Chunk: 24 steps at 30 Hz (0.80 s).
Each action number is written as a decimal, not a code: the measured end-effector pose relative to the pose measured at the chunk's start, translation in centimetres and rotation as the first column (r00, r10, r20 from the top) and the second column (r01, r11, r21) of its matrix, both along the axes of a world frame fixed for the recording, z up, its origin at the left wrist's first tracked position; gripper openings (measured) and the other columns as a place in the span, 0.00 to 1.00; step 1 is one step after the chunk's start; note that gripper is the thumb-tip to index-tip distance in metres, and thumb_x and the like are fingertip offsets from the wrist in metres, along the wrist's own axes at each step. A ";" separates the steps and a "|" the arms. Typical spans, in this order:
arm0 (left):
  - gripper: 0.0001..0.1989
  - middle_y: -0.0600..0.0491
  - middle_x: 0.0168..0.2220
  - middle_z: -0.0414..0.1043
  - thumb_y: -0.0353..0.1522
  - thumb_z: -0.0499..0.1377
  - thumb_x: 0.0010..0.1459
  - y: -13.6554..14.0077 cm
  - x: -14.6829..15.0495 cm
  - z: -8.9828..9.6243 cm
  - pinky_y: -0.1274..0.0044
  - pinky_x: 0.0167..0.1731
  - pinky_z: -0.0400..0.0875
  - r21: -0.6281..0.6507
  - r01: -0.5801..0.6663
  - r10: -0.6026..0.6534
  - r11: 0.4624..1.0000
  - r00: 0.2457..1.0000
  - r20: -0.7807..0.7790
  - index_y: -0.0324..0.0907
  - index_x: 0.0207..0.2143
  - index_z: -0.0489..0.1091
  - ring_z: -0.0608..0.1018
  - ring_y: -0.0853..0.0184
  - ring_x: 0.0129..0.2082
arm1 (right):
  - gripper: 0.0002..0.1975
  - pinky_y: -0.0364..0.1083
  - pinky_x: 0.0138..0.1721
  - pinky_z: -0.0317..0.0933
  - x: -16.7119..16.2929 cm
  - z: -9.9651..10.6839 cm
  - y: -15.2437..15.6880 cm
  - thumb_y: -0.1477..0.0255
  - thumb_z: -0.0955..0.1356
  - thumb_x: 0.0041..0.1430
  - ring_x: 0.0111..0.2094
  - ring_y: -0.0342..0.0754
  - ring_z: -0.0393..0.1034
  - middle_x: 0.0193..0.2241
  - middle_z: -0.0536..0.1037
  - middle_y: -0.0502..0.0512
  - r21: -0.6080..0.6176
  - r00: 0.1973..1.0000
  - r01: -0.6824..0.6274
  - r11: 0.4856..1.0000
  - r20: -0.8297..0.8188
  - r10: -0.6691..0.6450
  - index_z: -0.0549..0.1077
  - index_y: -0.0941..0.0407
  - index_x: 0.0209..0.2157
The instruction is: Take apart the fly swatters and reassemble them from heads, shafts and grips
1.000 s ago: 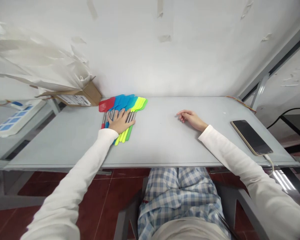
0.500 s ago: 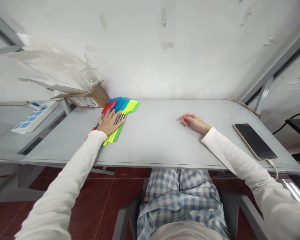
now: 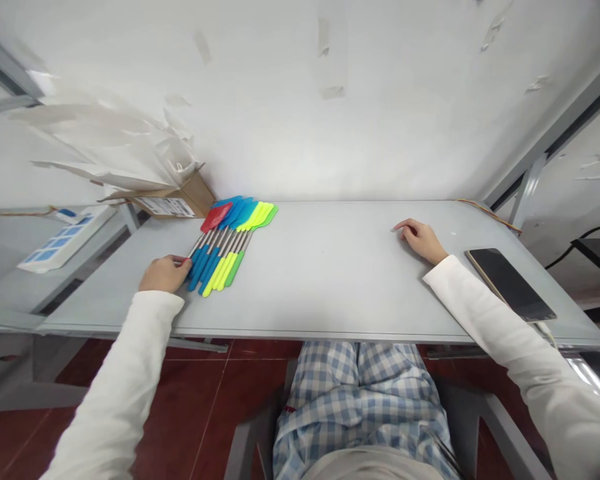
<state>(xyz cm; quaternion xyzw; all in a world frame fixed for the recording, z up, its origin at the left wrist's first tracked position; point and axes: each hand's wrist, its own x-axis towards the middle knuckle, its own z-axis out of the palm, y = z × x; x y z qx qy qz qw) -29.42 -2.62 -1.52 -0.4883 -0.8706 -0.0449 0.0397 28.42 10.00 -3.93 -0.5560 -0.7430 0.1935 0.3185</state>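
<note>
A fanned row of what look like small telescopic fly swatters lies on the table, with flat heads, thin metal shafts and coloured handles: a red fly swatter (image 3: pixel 217 217) on top at the left, then several blue fly swatters (image 3: pixel 199 265), yellow-green fly swatters (image 3: pixel 223 271) and a green fly swatter (image 3: pixel 235 268). My left hand (image 3: pixel 164 273) is closed around the red one's handle, mostly hiding it. Resting on the table well to the right, my right hand (image 3: pixel 423 241) holds nothing; its fingers are loosely bent, the index finger pointing left.
A phone (image 3: pixel 510 283) with a cable lies beyond my right forearm. An opened cardboard box (image 3: pixel 173 202) with white packaging (image 3: pixel 130 143) stands at the back left. A white power strip (image 3: pixel 63 241) lies further left. The wall (image 3: pixel 305 147) closes off the table's far edge.
My left hand has moved off the middle of the fly swatters, down and left, and closed on the red handle. My right hand has shifted to the right along the table.
</note>
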 end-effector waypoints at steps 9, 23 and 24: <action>0.16 0.46 0.41 0.78 0.39 0.50 0.55 0.4 2.2 1.3 0.72 0.41 0.69 0.080 -0.114 0.111 0.990 0.993 0.047 0.41 0.39 0.70 0.77 0.59 0.43 | 0.18 0.48 0.42 0.60 -0.9 -0.5 -0.2 0.73 0.57 0.58 0.30 0.48 0.66 0.34 0.77 0.58 0.052 0.983 -0.147 0.988 0.115 0.140 0.76 0.59 0.41; 0.16 0.49 0.40 0.77 0.39 0.50 0.59 1.3 19.0 2.2 0.75 0.43 0.68 0.223 0.619 -0.639 0.753 0.769 0.025 0.42 0.45 0.68 0.78 0.62 0.40 | 0.33 0.46 0.34 0.62 -3.1 1.2 -1.8 0.47 0.53 0.64 0.33 0.47 0.70 0.45 0.77 0.63 -0.244 0.788 -0.352 0.903 -0.598 0.146 0.70 0.57 0.53; 0.16 0.48 0.40 0.76 0.38 0.50 0.59 2.3 20.4 1.9 0.74 0.44 0.68 0.195 0.672 -0.686 0.715 0.727 0.010 0.42 0.45 0.69 0.78 0.62 0.41 | 0.35 0.46 0.33 0.63 -3.2 1.4 -1.8 0.46 0.52 0.63 0.33 0.48 0.71 0.47 0.76 0.64 -0.270 0.740 -0.390 0.880 -0.661 0.125 0.69 0.57 0.54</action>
